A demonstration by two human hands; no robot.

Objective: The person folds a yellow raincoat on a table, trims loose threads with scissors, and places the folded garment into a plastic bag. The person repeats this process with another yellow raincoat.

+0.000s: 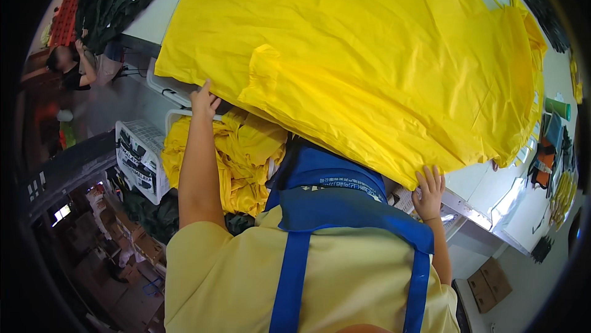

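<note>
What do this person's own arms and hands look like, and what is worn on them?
Both forearms are bare. The left hand and right hand wear no gloves. Short pale yellow sleeves end near the elbows. A blue apron with straps covers the front.

Yellow sheet (369, 56): thin glossy plastic, creased; apron (345, 204) blue, smooth.

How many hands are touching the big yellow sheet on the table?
2. The left hand grips the yellow sheet's near-left edge; the right hand holds its near-right edge. None others visible.
</note>
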